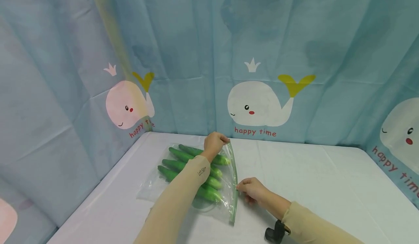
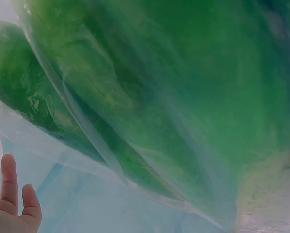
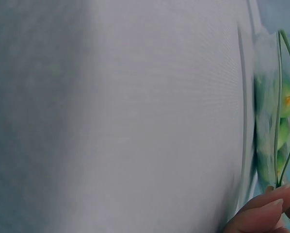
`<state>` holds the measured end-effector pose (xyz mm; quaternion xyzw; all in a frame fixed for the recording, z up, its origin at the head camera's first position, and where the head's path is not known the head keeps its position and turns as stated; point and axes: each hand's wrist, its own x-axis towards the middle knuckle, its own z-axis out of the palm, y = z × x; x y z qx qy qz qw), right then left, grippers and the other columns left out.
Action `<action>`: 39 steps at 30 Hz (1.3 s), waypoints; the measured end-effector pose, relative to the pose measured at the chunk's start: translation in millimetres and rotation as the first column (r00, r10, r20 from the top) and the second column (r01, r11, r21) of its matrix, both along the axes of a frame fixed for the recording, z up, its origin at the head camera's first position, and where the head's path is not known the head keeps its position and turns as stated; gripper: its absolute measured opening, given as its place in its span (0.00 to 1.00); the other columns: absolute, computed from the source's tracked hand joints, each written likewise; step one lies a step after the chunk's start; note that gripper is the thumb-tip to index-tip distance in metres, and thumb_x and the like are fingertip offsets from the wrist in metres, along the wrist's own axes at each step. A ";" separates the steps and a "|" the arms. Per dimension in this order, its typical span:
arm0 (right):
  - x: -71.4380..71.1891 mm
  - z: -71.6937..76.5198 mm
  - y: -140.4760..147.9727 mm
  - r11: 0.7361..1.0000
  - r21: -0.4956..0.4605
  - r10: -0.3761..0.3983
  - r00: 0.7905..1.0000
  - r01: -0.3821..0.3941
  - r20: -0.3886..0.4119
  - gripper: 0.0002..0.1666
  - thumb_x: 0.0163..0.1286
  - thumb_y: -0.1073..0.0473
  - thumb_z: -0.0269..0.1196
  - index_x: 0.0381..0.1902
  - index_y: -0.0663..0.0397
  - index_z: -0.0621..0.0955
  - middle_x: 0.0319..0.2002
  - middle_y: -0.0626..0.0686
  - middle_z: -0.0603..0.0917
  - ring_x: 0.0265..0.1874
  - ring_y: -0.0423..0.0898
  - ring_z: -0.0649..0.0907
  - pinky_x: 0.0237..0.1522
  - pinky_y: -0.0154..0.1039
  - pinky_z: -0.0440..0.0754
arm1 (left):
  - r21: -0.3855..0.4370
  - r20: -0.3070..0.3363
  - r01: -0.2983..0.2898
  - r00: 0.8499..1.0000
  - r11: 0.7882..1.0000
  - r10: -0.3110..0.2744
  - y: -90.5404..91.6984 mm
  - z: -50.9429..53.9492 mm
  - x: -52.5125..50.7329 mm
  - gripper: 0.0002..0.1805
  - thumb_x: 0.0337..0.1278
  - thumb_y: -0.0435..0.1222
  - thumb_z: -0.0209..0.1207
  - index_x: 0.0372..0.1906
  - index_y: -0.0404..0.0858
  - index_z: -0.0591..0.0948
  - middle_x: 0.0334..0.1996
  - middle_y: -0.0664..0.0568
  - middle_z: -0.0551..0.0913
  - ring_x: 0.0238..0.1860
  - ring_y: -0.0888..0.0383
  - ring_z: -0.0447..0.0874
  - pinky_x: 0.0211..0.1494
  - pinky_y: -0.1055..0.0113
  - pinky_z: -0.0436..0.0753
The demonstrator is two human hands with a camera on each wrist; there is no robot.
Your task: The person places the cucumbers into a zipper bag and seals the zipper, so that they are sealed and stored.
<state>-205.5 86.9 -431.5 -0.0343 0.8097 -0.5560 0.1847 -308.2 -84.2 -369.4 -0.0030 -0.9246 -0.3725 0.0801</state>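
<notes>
A clear zip bag [image 1: 150, 186] with a green zip edge lies on the table, with several cucumbers [image 1: 209, 193] side by side inside. My left hand [image 1: 214, 144] reaches over the bag and pinches the far corner of its zip edge. Near the middle of that edge, my right hand [image 1: 253, 189] pinches the strip between thumb and finger. In the right wrist view, the zip strips [image 3: 280, 107] bow apart above the right fingertips [image 3: 268, 213]. Cucumbers [image 2: 150, 97] under the film fill the left wrist view, with two raised left fingers [image 2: 9, 187] at the lower left.
A white-covered table [image 1: 314, 178] spreads under the bag and to its right. Blue curtains [image 1: 196, 55] with whale prints hang along the back and both sides. A black device [image 1: 275, 232] is strapped at the right wrist.
</notes>
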 end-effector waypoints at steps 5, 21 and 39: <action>-0.6 -1.1 1.6 1.000 -0.011 0.021 1.000 -0.021 0.004 0.09 0.68 0.64 0.59 0.33 0.65 0.82 0.18 0.49 0.69 0.12 0.40 0.68 0.15 0.31 0.67 | 0.020 0.012 -0.008 1.000 1.000 0.008 1.8 0.7 -0.8 0.15 0.65 0.28 0.53 0.40 0.43 0.89 0.42 0.53 0.87 0.46 0.52 0.83 0.48 0.57 0.81; 8.3 1.7 3.6 0.997 -0.012 0.078 0.997 -0.078 0.029 0.09 0.68 0.64 0.59 0.34 0.66 0.82 0.16 0.47 0.69 0.12 0.38 0.68 0.15 0.29 0.68 | 0.038 0.035 -0.020 0.999 0.999 0.018 1.6 0.3 -3.3 0.14 0.64 0.28 0.54 0.39 0.43 0.89 0.42 0.53 0.87 0.47 0.51 0.83 0.48 0.58 0.81; 17.2 -0.6 7.5 0.983 -0.084 0.168 0.983 -0.162 0.075 0.09 0.69 0.63 0.58 0.33 0.66 0.80 0.16 0.46 0.69 0.11 0.36 0.68 0.15 0.26 0.70 | 0.031 0.043 -0.003 0.999 1.000 0.002 -0.7 -0.7 -5.2 0.17 0.64 0.25 0.51 0.39 0.43 0.89 0.42 0.53 0.87 0.47 0.51 0.83 0.43 0.60 0.80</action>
